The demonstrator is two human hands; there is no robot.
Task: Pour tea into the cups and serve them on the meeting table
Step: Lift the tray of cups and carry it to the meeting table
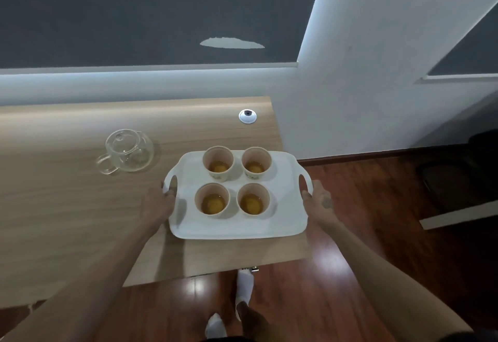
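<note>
A white tray [237,227] with two side handles sits at the right end of the wooden table [67,207]. Several pale paper cups stand on it, each holding amber tea: two at the back [218,162] [256,162] and two at the front [212,199] [253,197]. My left hand [161,201] grips the tray's left handle. On the opposite side my right hand [318,201] holds the right handle. An empty-looking clear glass teapot [126,151] with its lid on stands on the table to the left of the tray.
A round cable grommet [247,116] is set in the table behind the tray. A white wall and pillar rise behind and to the right. Dark wooden floor lies to the right and below, with my white-socked feet [244,293] near the table's edge.
</note>
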